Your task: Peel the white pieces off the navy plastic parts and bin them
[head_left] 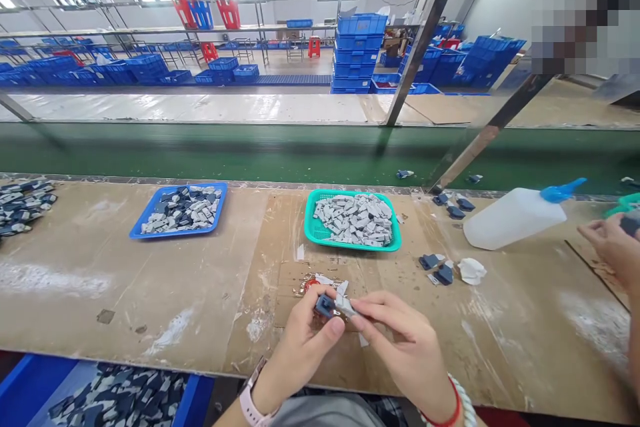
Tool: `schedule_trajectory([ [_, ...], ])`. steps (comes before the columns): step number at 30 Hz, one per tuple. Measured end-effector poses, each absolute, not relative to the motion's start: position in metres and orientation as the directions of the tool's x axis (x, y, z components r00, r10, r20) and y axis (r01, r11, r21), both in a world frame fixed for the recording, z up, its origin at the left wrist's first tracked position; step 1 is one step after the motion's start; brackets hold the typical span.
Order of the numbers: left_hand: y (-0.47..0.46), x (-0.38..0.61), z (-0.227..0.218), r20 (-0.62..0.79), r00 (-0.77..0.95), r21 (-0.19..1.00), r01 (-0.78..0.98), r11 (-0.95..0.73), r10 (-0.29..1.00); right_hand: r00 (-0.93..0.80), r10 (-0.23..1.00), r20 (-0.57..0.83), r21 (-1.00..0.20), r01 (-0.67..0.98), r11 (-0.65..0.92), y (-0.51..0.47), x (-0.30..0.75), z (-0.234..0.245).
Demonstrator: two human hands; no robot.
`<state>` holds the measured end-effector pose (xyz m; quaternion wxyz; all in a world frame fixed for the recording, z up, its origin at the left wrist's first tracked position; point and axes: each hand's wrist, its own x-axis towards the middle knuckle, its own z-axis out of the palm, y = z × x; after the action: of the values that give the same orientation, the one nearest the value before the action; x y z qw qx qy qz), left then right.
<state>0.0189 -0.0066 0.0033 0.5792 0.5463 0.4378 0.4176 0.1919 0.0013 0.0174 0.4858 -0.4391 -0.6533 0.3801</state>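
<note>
My left hand (311, 332) grips a small dark blue plastic part (325, 305) between thumb and fingers, its hollow side showing. Pinched in my right hand (400, 330) is a light grey plastic piece (345, 301), close against the dark part; whether the two are joined I cannot tell. Just behind my fingers lies a small red round item (311, 283) with a loose grey piece, partly hidden. Beyond them sits a green basket (311, 235) heaped with grey pieces (355, 217). Several dark-and-grey parts (443, 273) and a crumpled white wad (471, 271) lie to the right.
A blue tray (220, 210) of mixed parts stands left, near a loose pile (23, 207). A white squeeze bottle (515, 217) lies tilted at right, near another person's hand (613, 247). A green belt (225, 153) runs behind; a blue bin (200, 400) of parts sits below the edge.
</note>
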Motion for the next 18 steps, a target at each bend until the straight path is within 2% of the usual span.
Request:
schedule_trajectory([
  [3, -0.007, 0.024, 0.01, -0.026, 0.258, 0.999, 0.047, 0.015, 0.966, -0.202, 0.885, 0.419, -0.849, 0.259, 0.461, 0.001, 0.19, 0.022],
  [7, -0.009, 0.031, 0.014, -0.015, 0.177, 0.988, 0.156, -0.013, 0.984, -0.276, 0.826, 0.492, -0.766, 0.314, 0.561, 0.0, 0.188, 0.016],
  [10, -0.011, 0.039, 0.014, -0.01, 0.102, 0.97, 0.244, -0.015, 0.995, -0.369, 0.804, 0.466, -0.725, 0.361, 0.586, -0.004, 0.188, 0.013],
  [14, -0.015, 0.027, 0.007, -0.017, 0.052, 0.964, 0.265, 0.003, 0.999, -0.614, 0.72, 0.322, -0.738, 0.314, 0.598, -0.002, 0.191, 0.013],
  [16, -0.024, -0.004, 0.003, -0.028, -0.153, 0.961, 0.268, 0.069, 0.988, -0.625, 0.704, 0.336, -0.725, 0.306, 0.617, 0.01, 0.196, 0.014],
  [18, -0.04, -0.05, -0.001, -0.003, -0.473, 0.943, 0.293, 0.16, 0.881, -0.545, 0.736, 0.402, -0.666, 0.378, 0.643, 0.033, 0.203, 0.016],
])
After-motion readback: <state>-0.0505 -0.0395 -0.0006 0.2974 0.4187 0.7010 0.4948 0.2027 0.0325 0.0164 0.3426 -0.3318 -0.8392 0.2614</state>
